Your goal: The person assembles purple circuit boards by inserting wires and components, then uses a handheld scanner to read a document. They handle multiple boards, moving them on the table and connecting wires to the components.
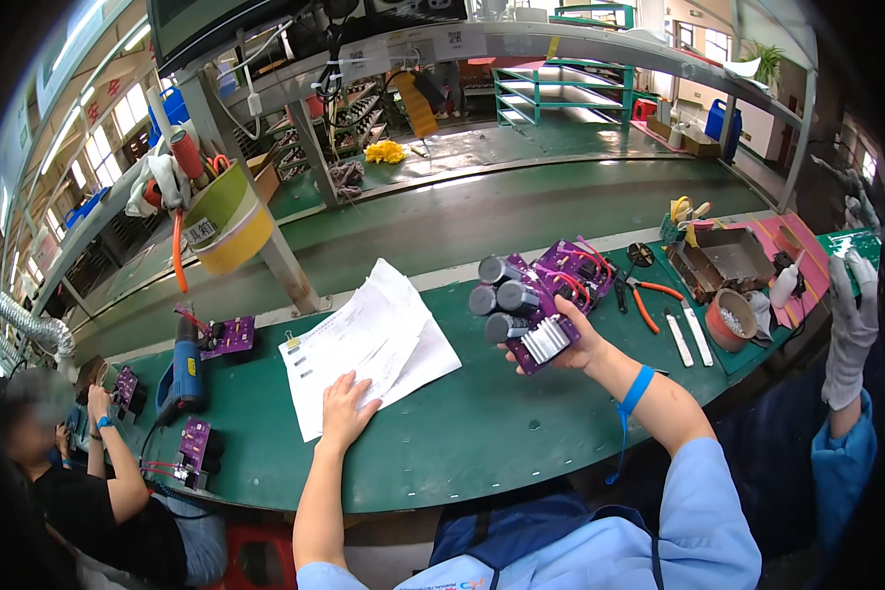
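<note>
My left hand (346,408) lies with spread fingers on a stack of white paper sheets (364,344), which a small clip holds at one corner. Raised above the green bench, my right hand (582,339) grips a purple circuit board (541,305) by its near edge. That board carries several large dark capacitors, a silver finned heatsink and red wires. A blue strap circles my right wrist. To the right of the board lie orange-handled pliers (647,307) and two white-handled tools (696,336).
At left are a blue power tool (183,374) and purple boards (228,336), (197,450). A seated co-worker (98,482) handles another board. A brown tray (720,264) and round tub (731,320) stand at right, near another person's gloved hand (849,329). A yellow-green bin (228,221) hangs on the frame.
</note>
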Available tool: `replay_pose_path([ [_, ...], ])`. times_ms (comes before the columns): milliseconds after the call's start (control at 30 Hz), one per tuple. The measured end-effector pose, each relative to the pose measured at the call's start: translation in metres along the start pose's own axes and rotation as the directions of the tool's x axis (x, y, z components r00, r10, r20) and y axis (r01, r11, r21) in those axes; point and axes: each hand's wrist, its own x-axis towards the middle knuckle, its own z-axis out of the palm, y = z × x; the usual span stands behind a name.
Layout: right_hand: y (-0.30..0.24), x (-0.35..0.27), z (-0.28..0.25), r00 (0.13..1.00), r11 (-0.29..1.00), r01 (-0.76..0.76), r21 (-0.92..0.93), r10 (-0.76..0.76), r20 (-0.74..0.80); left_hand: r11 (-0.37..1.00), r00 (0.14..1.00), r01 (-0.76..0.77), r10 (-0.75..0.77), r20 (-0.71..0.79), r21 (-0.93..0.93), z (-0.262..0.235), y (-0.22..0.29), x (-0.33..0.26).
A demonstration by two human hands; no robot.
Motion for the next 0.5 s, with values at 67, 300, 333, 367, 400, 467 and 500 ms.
replay_pose_path([
  [67,-0.007,-0.003,0.002,0.997,0.998,0.061,0.025,-0.062,0.04,1.0,1.0,0.001,-0.001,0.0,0.0,0.0,0.0,0.002],
  [300,-0.027,-0.012,0.003,0.982,0.989,0.137,-0.046,-0.142,-0.124,1.0,1.0,-0.013,0.013,-0.014,-0.017,0.003,-0.003,0.001],
  [333,-0.027,-0.01,0.006,0.952,0.944,0.185,-0.272,-0.241,-0.189,1.0,1.0,-0.014,0.014,-0.015,-0.013,0.003,-0.003,0.001],
  [367,-0.027,-0.009,0.012,0.909,0.849,0.202,-0.487,-0.348,-0.228,1.0,1.0,-0.007,0.006,-0.013,-0.022,0.003,-0.004,-0.001],
  [400,-0.025,-0.005,0.009,0.795,0.733,-0.02,-0.68,-0.401,-0.455,1.0,1.0,-0.008,0.008,-0.014,-0.03,0.003,-0.004,0.0],
  [467,-0.015,-0.008,0.012,0.871,0.25,-0.154,-0.956,-0.423,-0.251,0.999,1.0,-0.015,0.014,-0.02,-0.04,0.004,-0.004,0.001],
  [500,-0.007,-0.004,0.014,0.886,0.04,-0.256,-0.966,-0.39,-0.25,0.999,1.0,-0.01,0.009,-0.023,-0.036,0.002,-0.006,-0.002],
])
